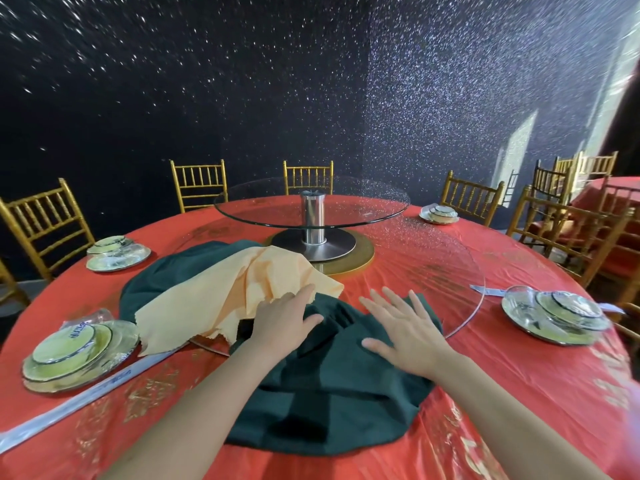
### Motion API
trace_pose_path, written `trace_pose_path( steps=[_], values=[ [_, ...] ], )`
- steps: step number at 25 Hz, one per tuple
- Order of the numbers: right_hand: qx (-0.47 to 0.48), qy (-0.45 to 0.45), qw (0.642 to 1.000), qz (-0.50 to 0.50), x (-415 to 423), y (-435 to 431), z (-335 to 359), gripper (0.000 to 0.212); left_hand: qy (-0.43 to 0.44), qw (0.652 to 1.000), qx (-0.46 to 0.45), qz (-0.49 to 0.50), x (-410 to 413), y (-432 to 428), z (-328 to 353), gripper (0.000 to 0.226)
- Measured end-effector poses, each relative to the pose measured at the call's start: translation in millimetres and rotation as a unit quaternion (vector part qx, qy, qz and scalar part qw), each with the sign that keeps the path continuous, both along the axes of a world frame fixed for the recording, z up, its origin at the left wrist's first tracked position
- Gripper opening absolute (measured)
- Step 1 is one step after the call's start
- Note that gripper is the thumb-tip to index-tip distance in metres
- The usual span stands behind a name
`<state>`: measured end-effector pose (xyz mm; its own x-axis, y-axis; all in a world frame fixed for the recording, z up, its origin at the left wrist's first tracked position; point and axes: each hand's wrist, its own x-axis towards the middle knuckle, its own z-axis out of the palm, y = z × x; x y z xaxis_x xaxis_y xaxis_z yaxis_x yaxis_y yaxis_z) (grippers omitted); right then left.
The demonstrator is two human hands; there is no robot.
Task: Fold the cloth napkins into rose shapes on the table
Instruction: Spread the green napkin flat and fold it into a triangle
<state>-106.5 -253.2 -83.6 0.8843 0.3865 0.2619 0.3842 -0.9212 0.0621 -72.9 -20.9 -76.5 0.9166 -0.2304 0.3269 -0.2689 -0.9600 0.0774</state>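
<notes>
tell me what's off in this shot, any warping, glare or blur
Head view: the wide lens bows the edge of the red table and tilts the outer gold chairs; light at the upper right is washed out; the glass turntable mirrors the glittery backdrop; the left hand and right hand on the dark green napkin look sharp.

Bare left forearm (207, 400), bare right forearm (502, 410)

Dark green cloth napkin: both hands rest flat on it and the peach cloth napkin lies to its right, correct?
No. The head view shows the peach cloth napkin to the left of the dark green cloth napkin, not the right. The left hand and right hand rest flat on it.
</notes>
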Motion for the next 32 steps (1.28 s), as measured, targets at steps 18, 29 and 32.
trace_pose_path(
  steps=[18,29,32],
  values=[
    [0.041,-0.172,0.973,0.146,-47.5,-71.6,-49.4,0.047,0.078,0.994,-0.036,0.073,6.4,79.3,-20.1,0.051],
    [-0.029,0.077,0.981,-0.174,-18.8,-11.0,-25.8,0.074,0.216,0.972,0.05,-0.079,-3.7,-25.0,-27.9,0.041],
    [-0.05,0.162,0.962,-0.214,-4.0,-1.2,-29.4,0.072,0.167,0.98,0.107,-0.026,2.3,-18.7,-30.0,0.048]
  ],
)
